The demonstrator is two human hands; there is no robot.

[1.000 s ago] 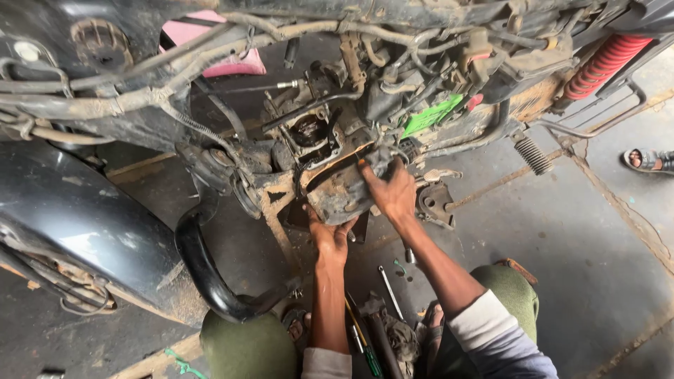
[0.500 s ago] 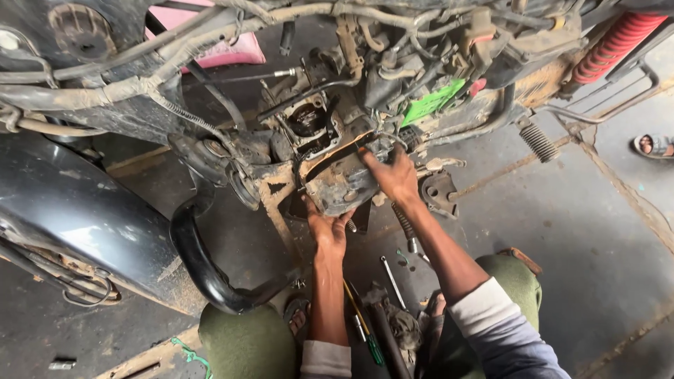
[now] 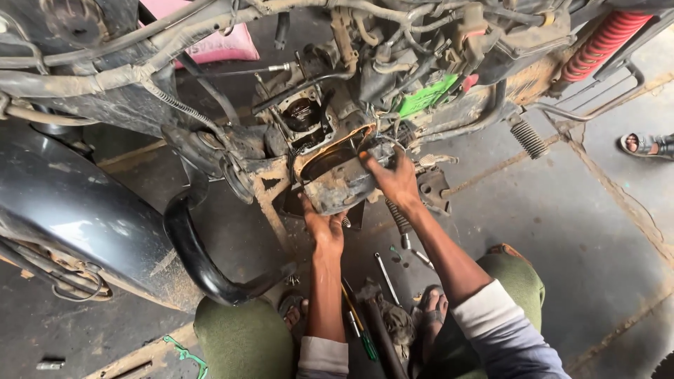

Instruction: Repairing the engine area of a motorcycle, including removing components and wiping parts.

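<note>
The person crouches on the concrete floor [image 3: 562,231] under a stripped scooter and holds a dirty metal engine cover [image 3: 342,184] with both hands. The left hand [image 3: 324,226] supports the cover from below, with the fingers curled up around its lower edge. The right hand [image 3: 394,179] lies on the upper right side, fingers spread a little and pressing on the rim. The cover sits against the engine block [image 3: 309,123], just under the open cylinder, but it looks tilted, and an orange line of gasket or sealant shows along its top edge, so I judge it is not fully seated or not fully free; I cannot tell which.

No bolts are visible in the cover. Tools lie on the floor between the knees: a screwdriver with a green handle [image 3: 359,337] and a thin metal rod [image 3: 386,278]. A red shock absorber spring [image 3: 604,42] is at the upper right, and the black body panel [image 3: 77,217] is at the left. Another person's sandalled foot [image 3: 642,145] stands well apart at the right edge.
</note>
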